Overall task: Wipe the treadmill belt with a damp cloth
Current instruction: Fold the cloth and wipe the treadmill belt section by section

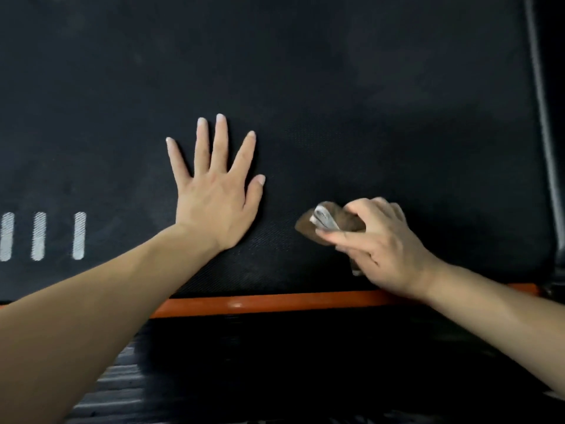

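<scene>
The black textured treadmill belt (pixel 305 87) fills most of the head view. My left hand (pixel 215 191) lies flat on it near the middle, fingers straight and spread. To its right, my right hand (pixel 376 243) grips a bunched brown and white cloth (pixel 330 221) and holds it down on the belt close to the near edge. Most of the cloth is hidden under my fingers.
An orange strip (pixel 260 302) runs along the belt's near edge, with a dark ribbed side rail (pixel 128 390) below it. Three white dashes (pixel 39 235) mark the belt at the left. A dark frame bar (pixel 542 117) borders the belt at the right.
</scene>
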The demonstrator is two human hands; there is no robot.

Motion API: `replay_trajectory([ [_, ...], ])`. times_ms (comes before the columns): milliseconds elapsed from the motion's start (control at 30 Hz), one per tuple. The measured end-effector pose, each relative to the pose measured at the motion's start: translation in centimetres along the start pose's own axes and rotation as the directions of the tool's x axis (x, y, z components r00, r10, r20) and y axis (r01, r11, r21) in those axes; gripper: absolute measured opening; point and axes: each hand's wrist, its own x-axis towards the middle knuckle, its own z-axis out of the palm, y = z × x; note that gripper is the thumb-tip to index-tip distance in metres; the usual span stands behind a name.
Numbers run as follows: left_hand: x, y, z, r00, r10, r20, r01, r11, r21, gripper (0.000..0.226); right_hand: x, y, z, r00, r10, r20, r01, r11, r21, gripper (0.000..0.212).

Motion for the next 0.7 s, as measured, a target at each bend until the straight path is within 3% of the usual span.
replay_trajectory([
  [67,0.5,0.4,0.1,1.000,0.011,0.002,-0.011,1.000,0.005,0.065,0.0,2.0,-0.3,0.998,0.021,-0.054,-0.024,0.998,-0.055,0.036],
  [100,0.9,0.7,0.1,1.000,0.011,0.005,-0.011,1.000,0.003,0.065,0.4,3.1,-0.4,0.985,0.116,-0.127,-0.126,0.989,-0.073,0.037],
  [200,2.6,1.7,0.0,0.999,0.053,-0.001,-0.053,0.999,-0.003,0.067,2.1,3.9,-0.7,0.803,0.494,-0.333,-0.515,0.857,0.030,0.040],
  [233,3.2,2.1,0.0,0.997,0.078,-0.005,-0.078,0.997,0.002,0.067,2.1,2.9,-0.2,0.797,0.496,-0.345,-0.518,0.855,0.031,0.041],
  [333,4.6,3.0,0.3,0.995,0.104,-0.001,-0.104,0.994,0.032,0.066,0.9,-1.0,1.6,0.957,0.189,-0.222,-0.203,0.978,-0.042,0.038],
  [400,4.8,3.1,0.5,0.995,0.101,-0.002,-0.101,0.994,0.043,0.065,0.9,-0.6,1.4,0.981,0.104,-0.165,-0.113,0.992,-0.046,0.036],
  [467,4.8,2.8,0.5,0.994,0.110,-0.002,-0.110,0.993,0.051,0.066,2.8,1.9,0.7,0.948,0.190,-0.254,-0.217,0.973,-0.083,0.038],
  [533,4.7,2.7,0.4,0.994,0.113,0.000,-0.113,0.993,0.046,0.066,5.7,5.2,-0.7,0.818,0.411,-0.402,-0.478,0.875,-0.077,0.039],
  [600,4.9,2.8,0.3,0.993,0.115,-0.004,-0.115,0.993,0.036,0.066,8.3,7.0,-1.7,0.677,0.595,-0.435,-0.663,0.748,-0.009,0.038],
  [633,5.0,2.8,0.2,0.993,0.122,-0.004,-0.121,0.992,0.031,0.067,9.1,6.6,-1.7,0.653,0.618,-0.438,-0.689,0.725,-0.005,0.038],
  [700,5.9,2.5,-0.2,0.991,0.137,-0.009,-0.137,0.990,0.031,0.068,9.5,4.8,-1.0,0.732,0.517,-0.443,-0.591,0.806,-0.038,0.039],
])
